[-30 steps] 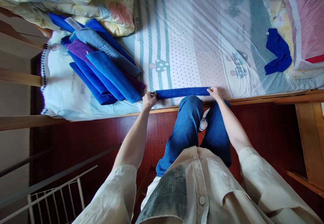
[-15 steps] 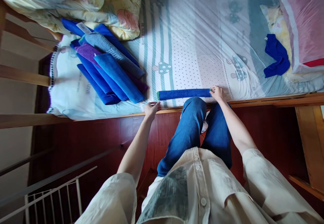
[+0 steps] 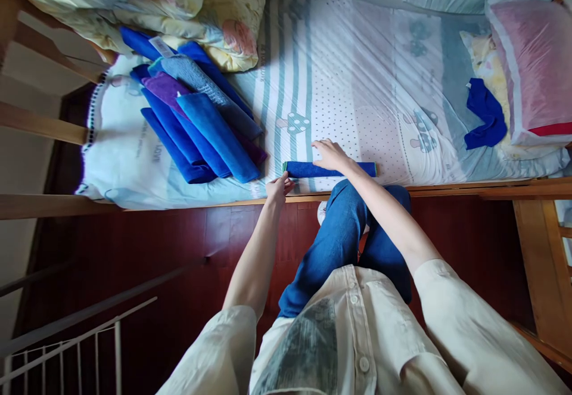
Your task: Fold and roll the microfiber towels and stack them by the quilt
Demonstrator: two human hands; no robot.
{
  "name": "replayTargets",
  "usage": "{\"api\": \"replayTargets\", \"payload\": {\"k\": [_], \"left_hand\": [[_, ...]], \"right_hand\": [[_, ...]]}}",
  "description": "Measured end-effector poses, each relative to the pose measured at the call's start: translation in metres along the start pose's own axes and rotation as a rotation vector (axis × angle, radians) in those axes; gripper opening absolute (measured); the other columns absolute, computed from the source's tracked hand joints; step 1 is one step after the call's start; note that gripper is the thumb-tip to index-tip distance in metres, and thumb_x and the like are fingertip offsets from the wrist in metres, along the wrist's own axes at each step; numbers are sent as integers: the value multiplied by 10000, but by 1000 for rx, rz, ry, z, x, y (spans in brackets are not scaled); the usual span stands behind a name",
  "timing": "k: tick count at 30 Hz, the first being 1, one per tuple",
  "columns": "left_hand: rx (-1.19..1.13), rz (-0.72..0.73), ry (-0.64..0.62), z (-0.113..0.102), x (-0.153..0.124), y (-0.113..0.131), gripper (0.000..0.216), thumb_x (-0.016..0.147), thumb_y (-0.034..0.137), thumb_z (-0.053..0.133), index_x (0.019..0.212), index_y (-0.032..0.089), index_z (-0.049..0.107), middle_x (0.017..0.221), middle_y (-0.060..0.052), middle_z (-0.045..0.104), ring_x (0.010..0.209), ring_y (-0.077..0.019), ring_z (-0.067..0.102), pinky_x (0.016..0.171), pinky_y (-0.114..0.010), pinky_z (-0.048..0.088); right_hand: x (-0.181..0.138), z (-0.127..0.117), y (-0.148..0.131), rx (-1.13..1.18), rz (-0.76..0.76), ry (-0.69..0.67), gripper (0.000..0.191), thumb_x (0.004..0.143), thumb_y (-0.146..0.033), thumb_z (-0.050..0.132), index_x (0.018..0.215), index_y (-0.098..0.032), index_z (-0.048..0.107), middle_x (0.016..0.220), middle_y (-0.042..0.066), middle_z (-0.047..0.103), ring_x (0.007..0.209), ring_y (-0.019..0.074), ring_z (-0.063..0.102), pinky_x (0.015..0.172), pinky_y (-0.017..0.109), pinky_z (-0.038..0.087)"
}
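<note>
A blue towel, folded into a long narrow strip with green edging at its ends, lies along the front edge of the bed. At its left end, my left hand pinches the corner between thumb and finger. My right hand hovers over the strip left of its middle, fingers apart and curved, holding nothing; it hides part of the towel. To the left lies a pile of folded towels, with a bright blue towel on top, a grey-blue towel and a purple towel among them.
The bed has a patterned sheet. A crumpled blue cloth lies at right beside a pink pillow. A yellow quilt is bunched at the back left. A wooden rail edges the bed; a white metal rack stands lower left.
My right hand has left the towel's right end and moved left above it. My left hand has come up to the towel's left end. The view has shifted slightly.
</note>
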State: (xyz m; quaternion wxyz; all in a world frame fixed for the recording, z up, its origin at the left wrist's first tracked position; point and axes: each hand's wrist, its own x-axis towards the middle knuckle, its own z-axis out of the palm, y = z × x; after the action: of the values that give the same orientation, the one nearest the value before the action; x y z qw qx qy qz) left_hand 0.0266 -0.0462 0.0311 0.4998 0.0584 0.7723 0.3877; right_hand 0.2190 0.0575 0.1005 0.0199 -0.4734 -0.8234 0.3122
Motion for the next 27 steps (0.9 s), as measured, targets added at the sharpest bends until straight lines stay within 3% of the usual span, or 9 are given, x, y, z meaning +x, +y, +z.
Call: {"api": "replayTargets", "payload": {"k": [3,6,11,14,18,23,27], "left_hand": [[89,9,58,0,6,0,263,954,331,729,784,206,571,606,38,494,687,-156,682,695,-268,621],[162,124,41,1,6,4,262,948,420,723,862,191,628,606,47,455,691,-170,643,667,-298,584],[145,474,-37,0,-11,22,342,843,475,837,974,173,741,850,-25,621,921,-209,690,756,-294,598],[130,695,-111,1,-27,37,363,829,505,877,963,184,776,1068,-84,679,1123,-257,691,839,-296,610],[24,815,-173,4,-41,57,456,828,600,897,983,188,776,1155,-109,669,1256,-316,656,892,-335,622],[-135,901,-263,-1,-38,75,539,839,660,866,1129,222,747,1256,-123,704,1344,-340,643,1027,-409,604],[-166,856,-403,-11,-30,73,666,830,648,870,1336,266,669,1432,-145,691,1426,-322,626,1126,-437,550]], "right_hand": [[14,23,-22,-51,17,-93,613,852,-208,860,1415,-218,619,1416,146,706,1448,379,566,1198,569,521],[15,36,-32,-62,91,-152,739,806,-217,923,1457,-162,576,1505,205,646,1498,388,533,1232,556,483],[13,31,-32,18,71,-83,942,717,-222,990,1527,-173,512,1557,223,611,1492,369,564,1249,511,455],[17,17,-33,79,26,-28,802,740,-251,947,1441,-211,559,1373,147,733,1316,342,691,1123,468,534],[22,-10,-46,120,10,71,488,785,-301,853,1212,-218,633,1132,82,790,1149,336,743,976,401,568],[25,-38,-74,123,9,230,367,821,-345,817,1126,-245,641,1068,70,789,1156,356,747,992,427,586],[32,-44,-102,184,47,405,385,888,-437,789,1171,-243,613,1096,101,791,1208,363,744,1018,456,605]]}}
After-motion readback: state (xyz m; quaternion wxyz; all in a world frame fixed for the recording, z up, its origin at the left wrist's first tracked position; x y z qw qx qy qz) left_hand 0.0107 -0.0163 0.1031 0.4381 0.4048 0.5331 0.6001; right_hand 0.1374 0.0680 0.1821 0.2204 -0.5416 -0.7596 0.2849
